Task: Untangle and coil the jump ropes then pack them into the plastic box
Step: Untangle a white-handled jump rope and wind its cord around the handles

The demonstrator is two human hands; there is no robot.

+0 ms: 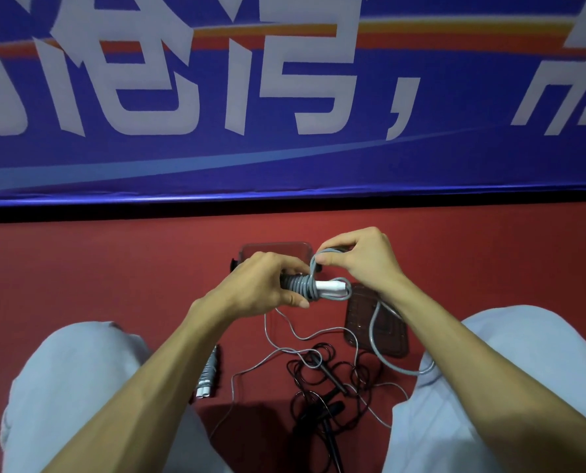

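Note:
My left hand [260, 285] grips the handles of a grey jump rope [313, 286], with grey cord wound in tight turns around them and white handle ends sticking out to the right. My right hand [359, 261] pinches a loop of the same cord just above the bundle. The loose cord [375, 339] trails down over my right knee. A clear plastic box [272, 249] sits on the red floor behind my hands, partly hidden. Its clear lid [359, 319] lies to the right below my right wrist. A tangled black jump rope [322, 380] lies between my knees.
A coiled grey-and-white rope bundle [207, 373] lies on the floor by my left forearm. Thin grey cord [250, 367] snakes across the red floor [97, 268]. My knees in light trousers frame both sides. A blue banner [284, 97] stands behind.

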